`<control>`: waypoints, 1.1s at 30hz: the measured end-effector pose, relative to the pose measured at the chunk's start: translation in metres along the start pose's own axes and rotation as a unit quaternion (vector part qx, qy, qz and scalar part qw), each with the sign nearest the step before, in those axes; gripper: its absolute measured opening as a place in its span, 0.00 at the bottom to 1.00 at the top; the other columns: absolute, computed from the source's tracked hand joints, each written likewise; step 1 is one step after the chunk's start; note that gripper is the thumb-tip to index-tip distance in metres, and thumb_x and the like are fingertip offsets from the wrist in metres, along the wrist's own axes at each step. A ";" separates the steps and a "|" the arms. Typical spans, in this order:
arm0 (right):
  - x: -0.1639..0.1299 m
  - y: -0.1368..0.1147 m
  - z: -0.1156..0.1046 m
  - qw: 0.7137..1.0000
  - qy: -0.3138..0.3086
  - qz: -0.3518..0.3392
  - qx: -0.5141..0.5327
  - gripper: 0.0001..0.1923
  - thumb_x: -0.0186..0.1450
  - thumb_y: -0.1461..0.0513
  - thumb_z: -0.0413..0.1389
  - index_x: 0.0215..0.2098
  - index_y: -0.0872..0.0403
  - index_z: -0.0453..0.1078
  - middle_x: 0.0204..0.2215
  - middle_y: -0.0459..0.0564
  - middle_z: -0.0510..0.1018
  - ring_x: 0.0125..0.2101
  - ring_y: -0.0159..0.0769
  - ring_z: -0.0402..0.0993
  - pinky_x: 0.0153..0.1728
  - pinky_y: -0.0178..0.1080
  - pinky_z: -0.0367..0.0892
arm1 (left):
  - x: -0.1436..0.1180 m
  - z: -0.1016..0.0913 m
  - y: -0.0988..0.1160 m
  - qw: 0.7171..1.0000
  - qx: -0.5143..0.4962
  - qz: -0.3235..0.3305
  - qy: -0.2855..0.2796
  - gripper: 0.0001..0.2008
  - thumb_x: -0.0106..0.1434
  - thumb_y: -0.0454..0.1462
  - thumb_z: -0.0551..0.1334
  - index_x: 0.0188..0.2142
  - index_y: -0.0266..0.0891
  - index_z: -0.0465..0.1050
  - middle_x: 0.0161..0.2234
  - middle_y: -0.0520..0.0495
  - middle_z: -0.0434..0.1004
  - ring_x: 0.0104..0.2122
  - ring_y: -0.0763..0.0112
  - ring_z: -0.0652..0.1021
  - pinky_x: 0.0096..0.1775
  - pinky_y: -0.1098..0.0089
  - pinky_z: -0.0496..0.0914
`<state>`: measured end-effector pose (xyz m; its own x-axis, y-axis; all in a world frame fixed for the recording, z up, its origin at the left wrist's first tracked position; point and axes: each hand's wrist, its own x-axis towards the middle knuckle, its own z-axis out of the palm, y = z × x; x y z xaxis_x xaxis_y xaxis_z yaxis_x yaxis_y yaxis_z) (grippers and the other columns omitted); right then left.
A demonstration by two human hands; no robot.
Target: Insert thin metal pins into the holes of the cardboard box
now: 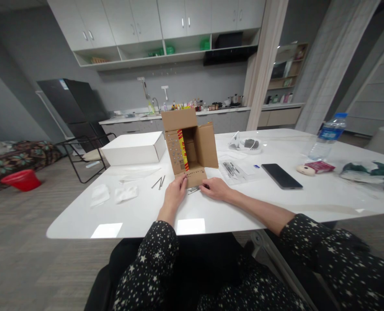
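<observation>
An open cardboard box (206, 149) stands on the white table in front of me, its front flap (196, 177) folded down toward me. Small silvery dots cover its left panel, and a row of dark dots runs along the flap. My left hand (175, 191) is closed at the flap's left edge, thumb and fingers pinching it. Beside the flap's right corner, my right hand (216, 188) rests on the table with curled fingers; what is in them, if anything, is hidden. Several nails (193, 190) lie between the hands, partly under the flap. More nails (160, 182) lie to the left.
A white box (135, 149) stands at the back left, with white tissues (126, 194) nearer me. To the right are a clear plastic bag (235, 170), a phone (281, 176), a coiled white cable (252, 144), a red packet (319, 167) and a water bottle (328, 136).
</observation>
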<state>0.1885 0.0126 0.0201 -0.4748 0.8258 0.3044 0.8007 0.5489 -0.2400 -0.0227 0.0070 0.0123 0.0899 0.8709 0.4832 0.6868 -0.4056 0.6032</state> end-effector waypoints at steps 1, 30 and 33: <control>0.000 0.000 0.000 1.000 -0.001 0.001 0.000 0.16 0.69 0.55 0.50 0.30 0.53 0.73 0.27 0.49 0.80 0.28 0.34 0.71 0.29 0.36 0.51 | 0.000 0.000 0.000 1.000 0.001 -0.001 0.000 0.17 0.70 0.40 0.53 0.54 0.40 0.74 0.53 0.42 0.78 0.52 0.60 0.78 0.56 0.58 0.71; 0.000 0.002 0.002 1.000 0.001 0.003 0.010 0.16 0.69 0.54 0.50 0.30 0.54 0.73 0.26 0.48 0.79 0.27 0.33 0.70 0.28 0.36 0.49 | -0.001 -0.002 0.001 1.000 -0.009 -0.016 -0.013 0.16 0.69 0.42 0.55 0.51 0.41 0.76 0.48 0.43 0.81 0.45 0.61 0.80 0.51 0.60 0.73; 0.000 0.002 0.002 1.000 -0.001 0.008 0.009 0.16 0.69 0.54 0.50 0.31 0.53 0.73 0.26 0.48 0.79 0.27 0.34 0.70 0.28 0.36 0.49 | -0.001 -0.001 0.001 1.000 -0.010 -0.020 -0.015 0.16 0.69 0.42 0.55 0.50 0.41 0.76 0.47 0.43 0.81 0.44 0.61 0.81 0.50 0.61 0.73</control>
<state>0.1895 0.0140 0.0177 -0.4629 0.8348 0.2980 0.8017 0.5377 -0.2612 -0.0233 0.0056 0.0133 0.0842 0.8938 0.4405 0.6757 -0.3761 0.6340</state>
